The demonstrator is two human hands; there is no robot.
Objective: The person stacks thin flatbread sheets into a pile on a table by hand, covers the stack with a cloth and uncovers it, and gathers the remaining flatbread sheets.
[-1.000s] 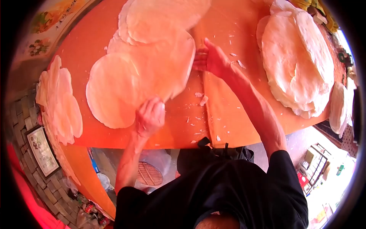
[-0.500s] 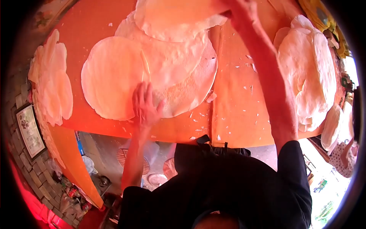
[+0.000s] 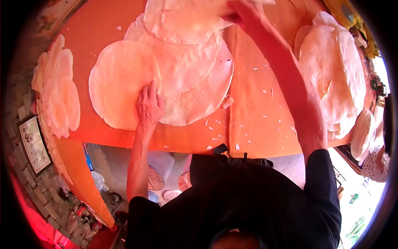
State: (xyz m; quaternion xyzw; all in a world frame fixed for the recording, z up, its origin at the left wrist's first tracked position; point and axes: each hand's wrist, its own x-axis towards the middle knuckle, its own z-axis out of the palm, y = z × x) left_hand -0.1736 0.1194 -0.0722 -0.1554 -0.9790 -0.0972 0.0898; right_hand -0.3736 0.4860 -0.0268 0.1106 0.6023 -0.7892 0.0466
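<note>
Thin, pale round flatbreads lie overlapping on the orange tabletop. My left hand (image 3: 149,104) rests on the front-left flatbread (image 3: 114,85), its fingers bent at that sheet's right edge, where it overlaps a larger flatbread (image 3: 199,103). Further away, my right hand (image 3: 245,15) reaches to the right side of the upper flatbreads (image 3: 182,20). Its fingers point left and are dark and blurred, so their grip is unclear. A strip of pale sheet shows just beyond this hand at the top edge of the view.
A thick stack of flatbreads (image 3: 331,74) sits on the right, and another pile (image 3: 58,89) on the left. Crumbs dot the orange tabletop (image 3: 265,120). A framed picture (image 3: 34,144) leans by the brickwork at left. At far right is part of another person in dotted clothing (image 3: 375,168).
My left hand has slid slightly left, and its outstretched fingers have bent. My right hand has moved left and a little nearer. The upper flatbread sheet has shifted, uncovering more beneath it.
</note>
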